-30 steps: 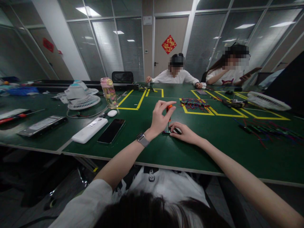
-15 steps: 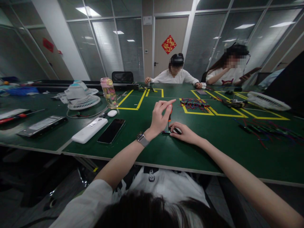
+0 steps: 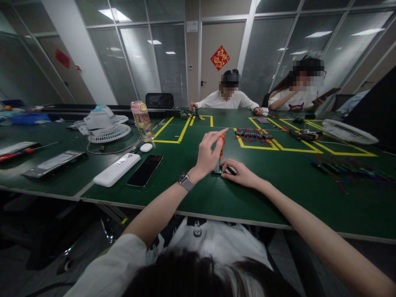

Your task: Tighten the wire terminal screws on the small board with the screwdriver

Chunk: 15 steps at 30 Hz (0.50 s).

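My left hand (image 3: 208,154) pinches the orange handle of a small screwdriver (image 3: 222,145) that stands upright on the green table (image 3: 192,194). Its tip rests on a small dark part (image 3: 223,170) lying flat on the table. My right hand (image 3: 243,174) presses that part down with closed fingers. A grey watch (image 3: 186,181) is on my left wrist.
A black phone (image 3: 144,170), a white power bank (image 3: 116,169), a white mouse (image 3: 146,147), a pink-capped bottle (image 3: 142,121) and desk fans (image 3: 103,122) lie to the left. Coloured wires (image 3: 254,135) sit inside yellow tape ahead, more wires (image 3: 349,170) at right. Two other people sit across the table.
My left fingers have shifted around the screwdriver handle, the forefinger stretching over its top; the orange handle shows again beside the fingers. My right hand has stayed on the part.
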### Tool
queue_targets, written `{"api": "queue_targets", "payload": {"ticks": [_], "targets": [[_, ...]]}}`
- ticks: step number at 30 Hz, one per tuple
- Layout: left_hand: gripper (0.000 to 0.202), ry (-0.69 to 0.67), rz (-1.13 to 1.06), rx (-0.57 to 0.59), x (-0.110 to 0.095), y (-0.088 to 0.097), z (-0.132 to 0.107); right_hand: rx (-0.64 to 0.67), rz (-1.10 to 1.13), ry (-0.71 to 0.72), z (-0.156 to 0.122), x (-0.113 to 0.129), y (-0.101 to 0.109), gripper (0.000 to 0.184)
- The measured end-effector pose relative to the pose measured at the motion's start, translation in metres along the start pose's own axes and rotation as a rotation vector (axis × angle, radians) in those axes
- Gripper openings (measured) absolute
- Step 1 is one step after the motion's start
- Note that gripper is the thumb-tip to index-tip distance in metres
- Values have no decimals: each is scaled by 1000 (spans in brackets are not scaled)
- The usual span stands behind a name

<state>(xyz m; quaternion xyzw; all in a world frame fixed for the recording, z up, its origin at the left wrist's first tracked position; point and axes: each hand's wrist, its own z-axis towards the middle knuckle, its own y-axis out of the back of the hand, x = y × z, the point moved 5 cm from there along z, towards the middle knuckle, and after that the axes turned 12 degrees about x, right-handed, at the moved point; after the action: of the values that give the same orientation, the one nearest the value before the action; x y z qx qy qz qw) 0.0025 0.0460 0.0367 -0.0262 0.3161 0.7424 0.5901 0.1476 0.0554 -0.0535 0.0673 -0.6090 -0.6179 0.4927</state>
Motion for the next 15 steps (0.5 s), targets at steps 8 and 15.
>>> {"api": "queue_targets", "payload": {"ticks": [8,15], "targets": [[21,19,20,-87,1,2,-1,0,-11,-4,0,-1,-1,8],[30,-2,-50,-5,2,-1,0,-7,-3,-1,-1,1,0,8]]}}
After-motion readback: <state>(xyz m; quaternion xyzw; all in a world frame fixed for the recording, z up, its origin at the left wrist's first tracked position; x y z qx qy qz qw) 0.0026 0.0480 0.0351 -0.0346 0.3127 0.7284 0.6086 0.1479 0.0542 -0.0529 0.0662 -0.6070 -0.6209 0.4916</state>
